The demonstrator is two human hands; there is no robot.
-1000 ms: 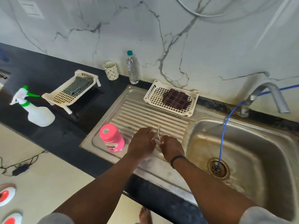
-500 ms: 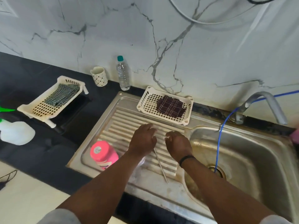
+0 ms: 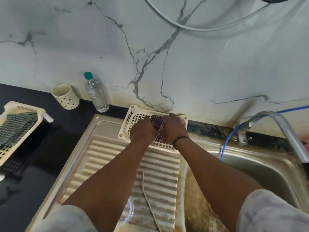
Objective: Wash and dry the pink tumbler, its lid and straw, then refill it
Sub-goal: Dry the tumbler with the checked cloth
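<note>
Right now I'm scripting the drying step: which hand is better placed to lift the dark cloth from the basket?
Probably the right hand: it lies on the dark checked cloth in the white basket. The left hand touches only its near edge. Whether either is gripping it cannot be told.
</note>
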